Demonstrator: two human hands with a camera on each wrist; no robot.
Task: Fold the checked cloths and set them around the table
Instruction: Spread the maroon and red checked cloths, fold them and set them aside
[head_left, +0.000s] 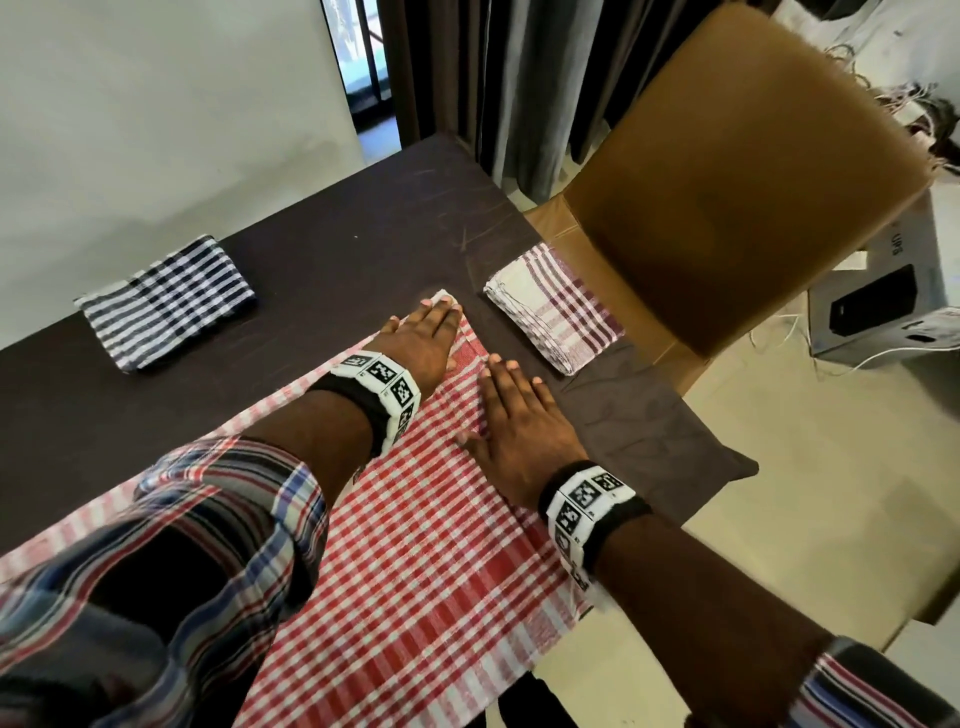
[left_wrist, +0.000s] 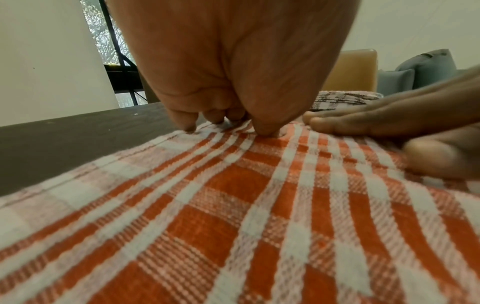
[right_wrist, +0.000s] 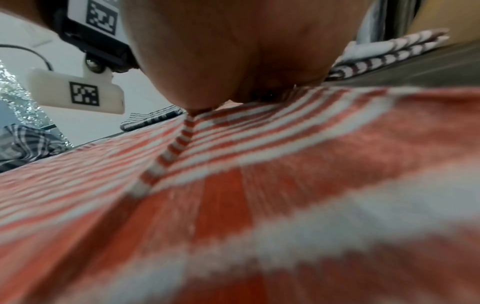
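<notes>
A plaid shirt sleeve (head_left: 156, 561) is filling the lower left of the head view, closest to the camera, with a bare forearm reaching out of it across a dark brown table (head_left: 311, 249). A red-and-white checked cloth (head_left: 415, 545) is lying spread flat over the near part of the table, its near end hanging past the table edge.

Both hands are lying palm down on the far end of this cloth. The left hand (head_left: 421, 343) is resting at the cloth's far corner, fingers straight and close together, with the fingertips (left_wrist: 265, 131) pressing into the fabric. The right hand (head_left: 519, 410) is lying just beside it, nearer the table's right edge — fingers straight, slightly spread, flat on the checks. A thin raised crease is running through the cloth under the right hand in the right wrist view. Each wrist is wearing a black band with white square-patterned markers.

Two more cloths are sitting folded on the table: a navy-and-white striped cloth (head_left: 166, 301) well to the left, and a maroon-and-cream checked cloth (head_left: 556, 306) near the right edge — just in front of a tan chair (head_left: 753, 171).
</notes>
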